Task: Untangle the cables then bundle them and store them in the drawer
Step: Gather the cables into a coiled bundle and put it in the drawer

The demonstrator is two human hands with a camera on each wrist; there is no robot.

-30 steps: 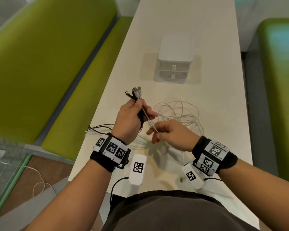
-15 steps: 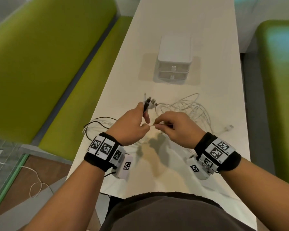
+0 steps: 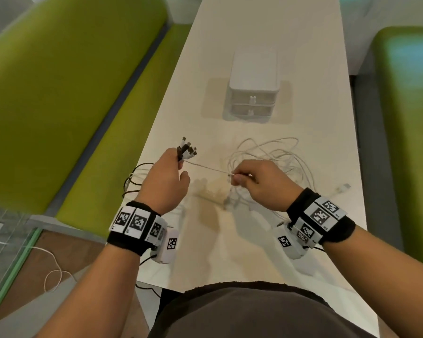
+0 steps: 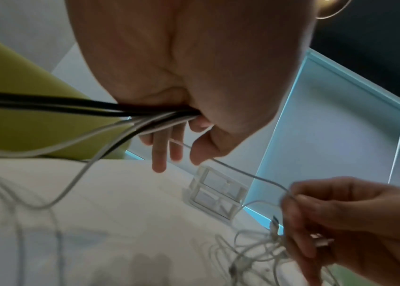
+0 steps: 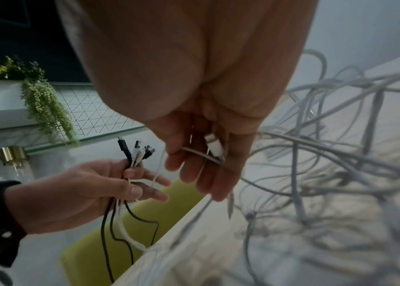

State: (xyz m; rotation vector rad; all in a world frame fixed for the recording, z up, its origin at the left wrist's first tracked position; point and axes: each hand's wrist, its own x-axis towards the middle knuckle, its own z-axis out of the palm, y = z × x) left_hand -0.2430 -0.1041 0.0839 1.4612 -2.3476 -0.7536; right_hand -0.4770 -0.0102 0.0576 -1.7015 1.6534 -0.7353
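Observation:
My left hand (image 3: 167, 176) grips a bunch of black and white cable ends (image 3: 187, 150), their plugs (image 5: 136, 151) fanned upward above the fist. A thin white cable (image 3: 206, 168) runs taut from that bunch to my right hand (image 3: 252, 181), which pinches it and also holds a white plug (image 5: 213, 146) against its fingers. Behind the right hand a tangle of white cables (image 3: 276, 154) lies on the white table (image 3: 230, 252). Black and white strands (image 3: 134, 176) hang over the table's left edge. The small white drawer unit (image 3: 253, 86) stands farther back, both drawers closed.
Green benches (image 3: 59, 93) run along the table's left side, and another green seat (image 3: 408, 118) is on the right. A loose white plug (image 3: 343, 187) lies near the table's right edge. A glass panel and a white cord (image 3: 51, 272) are on the floor at lower left.
Both hands have moved apart: the left went left with the bunch of cable ends, the right went right, and the white cable between them has been drawn out taut.

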